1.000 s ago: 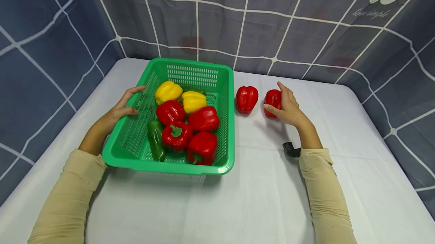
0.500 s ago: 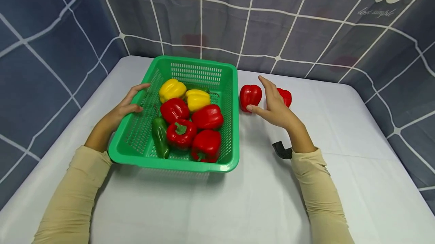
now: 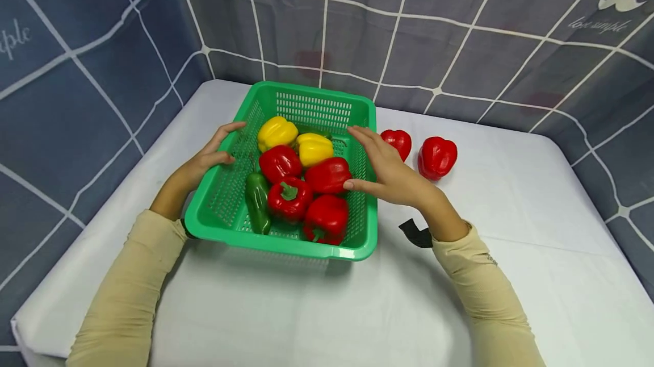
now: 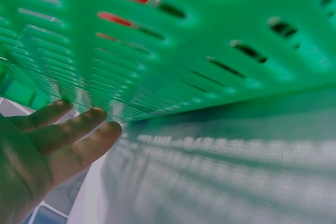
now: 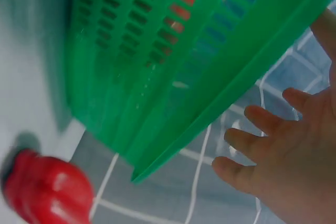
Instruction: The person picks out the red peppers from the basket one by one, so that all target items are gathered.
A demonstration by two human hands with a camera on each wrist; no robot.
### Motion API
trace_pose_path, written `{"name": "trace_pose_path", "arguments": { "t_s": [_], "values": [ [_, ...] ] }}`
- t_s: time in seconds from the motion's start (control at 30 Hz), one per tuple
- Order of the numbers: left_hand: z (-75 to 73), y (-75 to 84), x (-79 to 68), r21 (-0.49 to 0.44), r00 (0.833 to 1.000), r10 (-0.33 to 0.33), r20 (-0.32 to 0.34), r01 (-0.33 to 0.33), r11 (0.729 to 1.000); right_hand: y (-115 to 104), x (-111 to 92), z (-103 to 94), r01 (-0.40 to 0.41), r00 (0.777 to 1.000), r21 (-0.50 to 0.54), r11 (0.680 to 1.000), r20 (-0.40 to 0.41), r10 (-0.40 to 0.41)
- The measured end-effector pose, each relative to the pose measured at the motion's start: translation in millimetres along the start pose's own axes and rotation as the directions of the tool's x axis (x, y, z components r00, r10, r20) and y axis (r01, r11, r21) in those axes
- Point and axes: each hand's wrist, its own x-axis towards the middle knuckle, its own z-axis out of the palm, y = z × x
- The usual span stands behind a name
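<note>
A green plastic basket [image 3: 281, 248] holds several red bell peppers [image 3: 290, 199], two yellow bell peppers [image 3: 277, 133] and a long green pepper [image 3: 258, 202]. My left hand [image 3: 201, 167] is at its left rim, thumb and index finger reaching over it in the head view. In the left wrist view straight fingers [image 4: 79, 142] lie against the slotted outer wall. Above the right rim, my right hand [image 3: 390, 174] is spread with nothing in it, its thumb overlapping a red pepper in the head view. The right wrist view shows these fingers apart, beside the basket's rim [image 5: 210, 114].
Two red bell peppers stand on the white table [image 3: 511, 196] right of the basket: one [image 3: 397, 143] partly behind my right hand, the other [image 3: 437, 158] farther right. Grey-blue curtains [image 3: 388, 32] with white grid lines stand behind and at the sides.
My right hand has moved left from the farther red bell pepper, past the nearer one, to the basket's right rim. The left hand stays at the left rim while the head view shifts slightly.
</note>
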Motion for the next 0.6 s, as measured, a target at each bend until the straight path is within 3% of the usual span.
{"name": "trace_pose_path", "arguments": {
  "t_s": [0.23,0.47,0.6],
  "values": [
    [-0.1,-0.6,3.1,0.048,1.0,0.023,-0.013,-0.022,0.999,-20.3,11.0,4.3,0.088,0.99,-0.06,0.994,0.119,-0.081],
    [0.7,0.4,3.7,-0.026,1.0,0.006,0.003,-0.006,1.0,-31.2,20.8,19.1,0.132,0.97,-0.077,0.988,0.215,-0.113],
    [0.9,0.0,1.6,-0.007,1.0,0.007,-0.004,-0.007,1.0,-40.2,23.4,28.7,0.196,0.952,-0.086,0.977,0.255,-0.169]
  ]
}}
